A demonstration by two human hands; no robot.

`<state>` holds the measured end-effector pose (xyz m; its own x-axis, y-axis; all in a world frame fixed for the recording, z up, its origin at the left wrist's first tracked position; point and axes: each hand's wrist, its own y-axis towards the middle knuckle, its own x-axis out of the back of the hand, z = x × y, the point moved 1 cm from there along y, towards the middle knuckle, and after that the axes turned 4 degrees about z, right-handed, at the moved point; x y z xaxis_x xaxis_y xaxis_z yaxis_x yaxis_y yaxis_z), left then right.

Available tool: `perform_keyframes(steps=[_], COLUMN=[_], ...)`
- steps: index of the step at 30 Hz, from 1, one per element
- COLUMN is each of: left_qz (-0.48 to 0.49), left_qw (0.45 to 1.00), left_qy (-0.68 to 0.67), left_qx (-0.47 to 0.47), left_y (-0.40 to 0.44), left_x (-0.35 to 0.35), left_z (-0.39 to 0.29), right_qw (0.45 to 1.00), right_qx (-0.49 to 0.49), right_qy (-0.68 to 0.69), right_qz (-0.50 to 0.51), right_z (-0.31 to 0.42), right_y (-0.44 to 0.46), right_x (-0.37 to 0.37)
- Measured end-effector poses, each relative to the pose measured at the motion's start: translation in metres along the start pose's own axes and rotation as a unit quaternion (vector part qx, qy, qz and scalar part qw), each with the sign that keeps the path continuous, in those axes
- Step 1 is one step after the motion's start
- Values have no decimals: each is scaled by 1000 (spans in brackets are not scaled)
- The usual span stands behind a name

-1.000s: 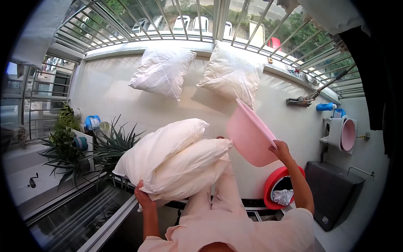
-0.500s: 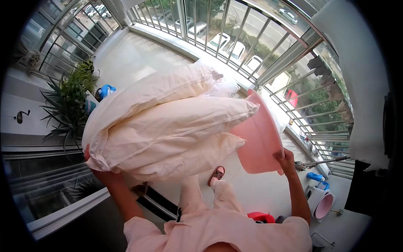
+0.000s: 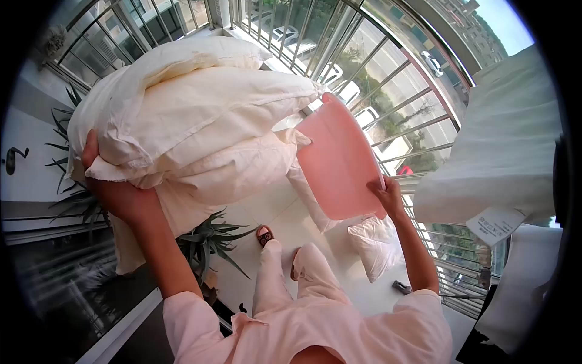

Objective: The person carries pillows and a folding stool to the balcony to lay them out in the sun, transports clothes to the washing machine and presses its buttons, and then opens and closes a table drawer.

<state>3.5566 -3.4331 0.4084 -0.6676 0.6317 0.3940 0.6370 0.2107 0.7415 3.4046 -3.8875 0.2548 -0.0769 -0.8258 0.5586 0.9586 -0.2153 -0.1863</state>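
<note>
A puffy cream quilt (image 3: 200, 115), folded in thick layers, fills the upper left of the head view. My left hand (image 3: 118, 191) is closed on its near left edge, fingers partly hidden by the fabric, and the forearm runs beneath it. My right hand (image 3: 388, 195) grips the rim of a pink plastic basin (image 3: 336, 161), which is tilted on its side. The basin's far rim is close to the quilt's right corners; whether they touch I cannot tell.
A quilted white pillow (image 3: 371, 247) is on the floor beyond my feet. Spiky potted plants (image 3: 209, 239) stand at the left. Metal railings (image 3: 418, 130) border the balcony, and a pale cloth (image 3: 485, 151) with a tag (image 3: 496, 224) hangs at the right.
My view has turned and my feet have stepped. The quilt and basin are carried along, both now higher and further left in view. Both hands keep their hold.
</note>
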Motion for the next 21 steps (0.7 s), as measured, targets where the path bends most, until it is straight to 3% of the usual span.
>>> perform_keyframes(steps=[1,3,6,7,8,9,11,13,14,16,17,19,21], left_qz=[-13,-6,-31,-20,-90,-150,-174,-28,-20,-19,98,76,158], left_qw=[999,999,999,993,978,895,905,981,980,976,919,952,941], left_qy=[-39,-28,21,113,-87,-281,-242,-31,21,124,347,257,296], left_qx=[3,35,27,16,169,312,304,189,195,177,156,145,56], left_y=[7,23,46,46,59,69,78,71,61,59,61,46,47], left_x=[-15,-33,-65,-72,-87,-103,-134,-147,-164,-197,-203,-210,-230], left_z=[21,45,85,90,94,98,142,196,205,221,219,264,267], right_qw=[996,997,996,995,997,997,993,996,992,987,982,974,976], right_qx=[-42,-37,-44,-50,-39,-30,-26,0,-23,33,61,85,55], right_qy=[69,53,60,60,33,7,-66,-43,-97,-146,-171,-201,-208], right_qz=[26,36,55,63,66,68,90,77,81,63,55,57,44], right_z=[18,25,15,0,-7,-17,-46,-86,-97,-121,-133,-149,-164], right_y=[34,99,197,223,259,289,365,423,440,480,490,505,504], right_x=[-17,-48,-108,-127,-147,-169,-220,-272,-286,-321,-334,-356,-380])
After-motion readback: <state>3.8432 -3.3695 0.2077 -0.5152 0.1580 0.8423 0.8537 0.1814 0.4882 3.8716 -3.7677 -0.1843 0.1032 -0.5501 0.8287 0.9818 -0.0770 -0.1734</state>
